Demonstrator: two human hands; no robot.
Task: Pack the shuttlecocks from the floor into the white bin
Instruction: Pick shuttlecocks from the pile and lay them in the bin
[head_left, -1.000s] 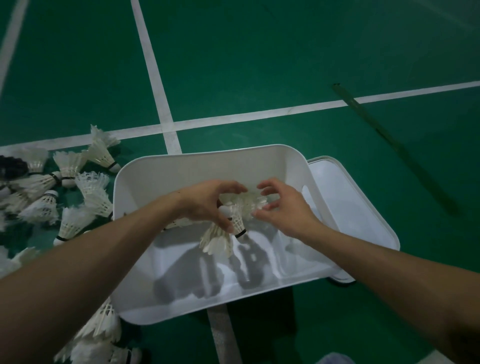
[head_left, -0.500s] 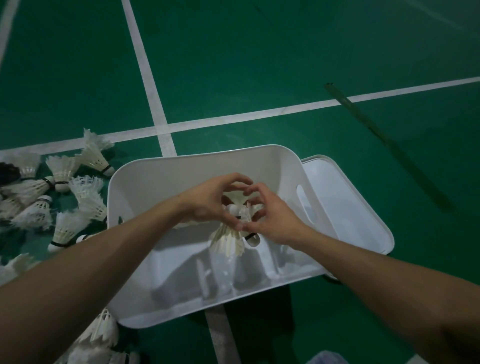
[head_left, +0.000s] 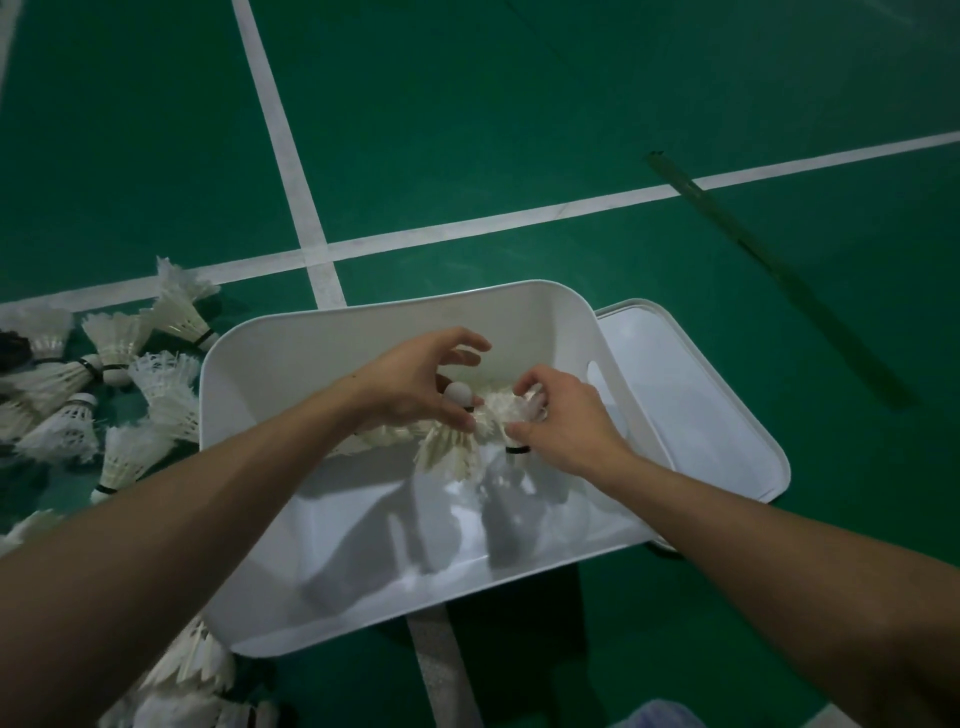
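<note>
Near the bin's (head_left: 363, 322) far wall, our left hand (head_left: 415, 384) and right hand (head_left: 566, 423) hold shuttlecocks (head_left: 449, 454) in curled fingers. Next we release them, then fetch the floor pile (head_left: 156, 387).

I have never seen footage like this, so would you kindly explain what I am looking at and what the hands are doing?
There is no machine here: these are one person's bare hands, filmed by a wide-angle camera worn on the head, looking down. The white bin stands on a green court floor with white lines; a flat white lid lies beside it on the right. The left hand and right hand together grip a bunch of shuttlecocks over the bin. More loose shuttlecocks lie on the floor to the left.
</note>
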